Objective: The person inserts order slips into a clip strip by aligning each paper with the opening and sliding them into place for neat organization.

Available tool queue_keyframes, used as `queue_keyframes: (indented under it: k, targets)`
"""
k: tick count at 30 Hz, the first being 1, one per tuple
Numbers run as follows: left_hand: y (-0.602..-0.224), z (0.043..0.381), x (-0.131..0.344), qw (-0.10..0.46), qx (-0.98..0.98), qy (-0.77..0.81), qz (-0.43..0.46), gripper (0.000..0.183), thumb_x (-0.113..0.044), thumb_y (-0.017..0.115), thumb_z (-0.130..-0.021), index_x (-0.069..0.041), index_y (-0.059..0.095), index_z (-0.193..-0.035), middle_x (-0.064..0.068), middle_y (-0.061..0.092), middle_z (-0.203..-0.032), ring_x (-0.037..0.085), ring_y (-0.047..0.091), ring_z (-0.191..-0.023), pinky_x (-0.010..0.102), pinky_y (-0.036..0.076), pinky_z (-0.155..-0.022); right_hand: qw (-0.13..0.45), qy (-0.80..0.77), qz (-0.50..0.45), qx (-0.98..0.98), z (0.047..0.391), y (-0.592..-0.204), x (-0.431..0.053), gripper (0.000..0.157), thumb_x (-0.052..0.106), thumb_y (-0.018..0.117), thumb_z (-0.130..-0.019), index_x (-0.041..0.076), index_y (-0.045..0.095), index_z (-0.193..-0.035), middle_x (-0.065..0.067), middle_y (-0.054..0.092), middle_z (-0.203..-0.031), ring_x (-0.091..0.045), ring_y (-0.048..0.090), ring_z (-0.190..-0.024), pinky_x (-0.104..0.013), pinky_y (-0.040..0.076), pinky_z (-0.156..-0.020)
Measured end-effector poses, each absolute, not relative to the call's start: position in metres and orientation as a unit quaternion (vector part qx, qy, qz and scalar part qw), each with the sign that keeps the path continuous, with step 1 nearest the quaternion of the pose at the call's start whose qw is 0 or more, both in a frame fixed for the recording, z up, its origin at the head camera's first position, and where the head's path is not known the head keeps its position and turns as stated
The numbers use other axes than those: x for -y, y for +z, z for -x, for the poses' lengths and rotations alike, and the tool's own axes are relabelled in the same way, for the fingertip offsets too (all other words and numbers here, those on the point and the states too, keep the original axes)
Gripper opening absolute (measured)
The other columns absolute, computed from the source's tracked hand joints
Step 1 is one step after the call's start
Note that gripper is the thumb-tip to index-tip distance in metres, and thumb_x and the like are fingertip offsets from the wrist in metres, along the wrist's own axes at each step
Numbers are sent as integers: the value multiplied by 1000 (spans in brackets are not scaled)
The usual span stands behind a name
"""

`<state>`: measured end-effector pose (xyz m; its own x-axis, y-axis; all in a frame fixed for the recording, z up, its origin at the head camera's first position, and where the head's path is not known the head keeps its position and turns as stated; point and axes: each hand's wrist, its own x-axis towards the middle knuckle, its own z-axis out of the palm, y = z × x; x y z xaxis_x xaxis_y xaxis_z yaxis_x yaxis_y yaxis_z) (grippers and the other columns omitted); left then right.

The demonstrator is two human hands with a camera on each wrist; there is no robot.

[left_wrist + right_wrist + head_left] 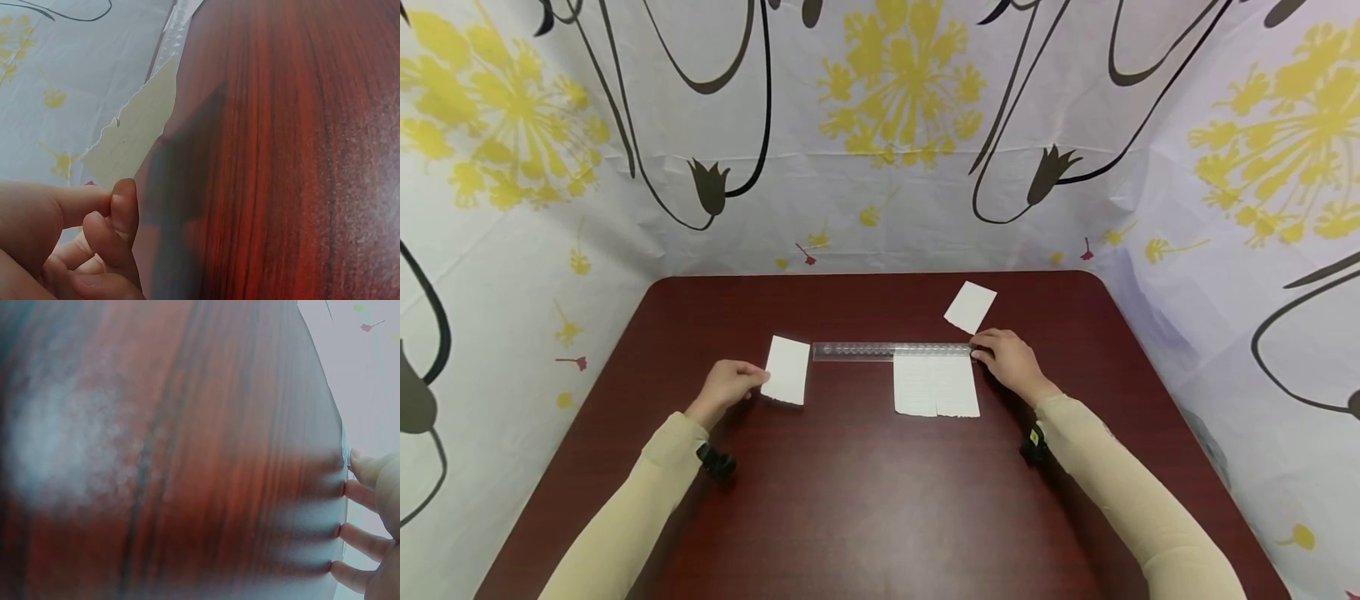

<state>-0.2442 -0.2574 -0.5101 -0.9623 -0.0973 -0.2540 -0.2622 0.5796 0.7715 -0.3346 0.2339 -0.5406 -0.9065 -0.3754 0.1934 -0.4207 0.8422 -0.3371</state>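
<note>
My left hand point(727, 389) pinches a torn white paper piece point(787, 370) by its left edge, between thumb and fingers. In the left wrist view, the paper point(134, 128) tilts up off the table and its torn edge shows. A clear ruler point(853, 352) lies across the table, just right of that paper. At the ruler's right end my right hand point(1011, 362) grips it with thumb and fingers; the fingertips point(342, 532) reach down to the tabletop. Two white paper pieces point(916, 385) point(956, 387) lie side by side, their top edges at the ruler.
Another white paper piece point(970, 307) lies rotated beyond my right hand, towards the far edge. All this is on a dark red wooden table point(865, 500) with rounded far corners. A patterned white cloth point(865, 200) hangs behind and at both sides.
</note>
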Motion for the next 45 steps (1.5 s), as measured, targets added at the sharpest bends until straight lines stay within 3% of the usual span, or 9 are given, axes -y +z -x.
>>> queue_keyframes:
  k: [13,28,37,45]
  targets:
    - [-516,245,254,99,-885,443,99,31,-23,67,-94,4,72,-109,6,68,-89,12,56,-67,24,46,-63,66,190,-211,957,335,-541,-235,30,22,65,-96,9,69,-123,-13,67,-125,-38,57,-122,-57,51,-93]
    - [-520,247,245,93,-891,435,93,30,-22,66,-95,3,72,-110,18,72,-107,9,60,-70,22,46,-64,67,187,-206,958,333,-541,-234,30,22,64,-96,9,69,-123,-13,67,-125,-38,58,-121,-58,51,-92]
    - [-523,250,236,94,-876,464,93,27,-16,65,-94,7,71,-108,0,66,-69,7,57,-62,22,49,-59,71,187,-205,958,334,-542,-234,30,21,65,-96,9,69,-123,-12,68,-124,-37,58,-122,-57,51,-93]
    - [-524,252,229,96,-867,480,94,26,-13,66,-94,9,70,-108,3,68,-73,5,59,-62,19,53,-59,68,188,-204,958,333,-540,-233,30,23,65,-96,10,69,-123,-12,68,-125,-37,58,-122,-57,51,-94]
